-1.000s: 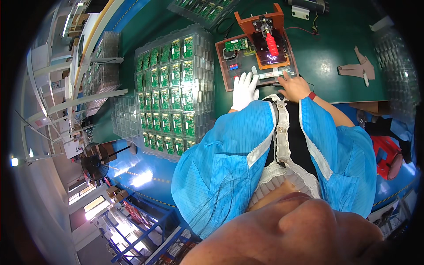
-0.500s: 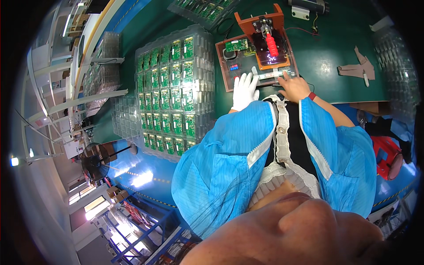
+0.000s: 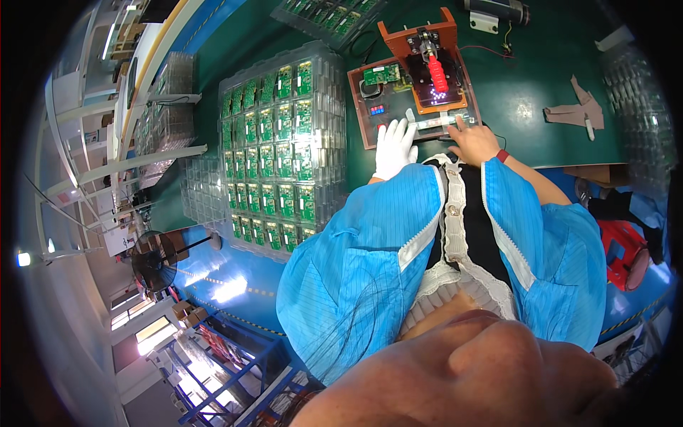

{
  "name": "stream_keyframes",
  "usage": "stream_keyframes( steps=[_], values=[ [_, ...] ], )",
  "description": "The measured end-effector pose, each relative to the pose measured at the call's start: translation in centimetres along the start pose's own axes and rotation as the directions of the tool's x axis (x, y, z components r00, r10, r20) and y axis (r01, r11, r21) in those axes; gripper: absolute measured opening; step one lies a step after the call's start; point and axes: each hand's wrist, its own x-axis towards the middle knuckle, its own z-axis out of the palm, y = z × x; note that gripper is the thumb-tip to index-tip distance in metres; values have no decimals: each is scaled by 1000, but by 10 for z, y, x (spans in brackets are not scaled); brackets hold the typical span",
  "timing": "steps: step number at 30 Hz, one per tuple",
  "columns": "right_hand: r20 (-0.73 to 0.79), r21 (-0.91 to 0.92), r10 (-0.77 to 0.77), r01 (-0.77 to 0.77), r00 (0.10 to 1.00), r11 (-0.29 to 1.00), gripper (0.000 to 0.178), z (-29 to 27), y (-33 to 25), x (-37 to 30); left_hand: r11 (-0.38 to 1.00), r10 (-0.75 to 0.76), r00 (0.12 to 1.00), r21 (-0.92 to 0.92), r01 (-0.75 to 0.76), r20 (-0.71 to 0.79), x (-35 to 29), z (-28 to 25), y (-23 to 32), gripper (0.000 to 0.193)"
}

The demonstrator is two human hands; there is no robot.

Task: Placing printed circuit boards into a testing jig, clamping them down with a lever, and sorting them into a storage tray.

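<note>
My left hand [image 3: 393, 148], in a white glove, lies with its fingers stretched out at the front left of an orange-brown test fixture [image 3: 353, 107]. My right hand [image 3: 475, 143] is bare, with a red band at the wrist. Its fingers are apart, and the index fingertip rests on the fixture's front right part. A pale strip [image 3: 429, 123] runs along the fixture between my hands. Behind it a red clamp handle [image 3: 437, 74] hangs over a dark plate with small lit dots. One green circuit board [image 3: 382, 73] lies at the fixture's back left, above a small lit display [image 3: 377, 109].
Stacked clear trays [image 3: 329, 135] filled with green circuit boards stand to the left. Another board tray [image 3: 331, 16] lies at the back. A grey motor-like cylinder [image 3: 498, 10] sits at the back right. Beige cloth pieces [image 3: 578, 112] lie on the green table [image 3: 530, 78].
</note>
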Motion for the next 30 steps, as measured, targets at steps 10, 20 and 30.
stream_keyframes(
  steps=[10, 20, 30],
  values=[
    [-12, -8, -2, 2, 1000, 1000, 43, 0, 1, 0, 1000, -5, 1000, -8, 5, -3, 1, 0, 1, 61],
    [-11, -9, 3, -3, 1000, 1000, 43, 1, 0, 0, 1000, 0, 1000, -16, 0, -15, 1, -1, 2, 61],
    [-13, -1, 5, -5, 1000, 1000, 43, 3, 1, 1, 1000, -2, 1000, -10, 1, -11, 1, 0, 2, 60]
  ],
)
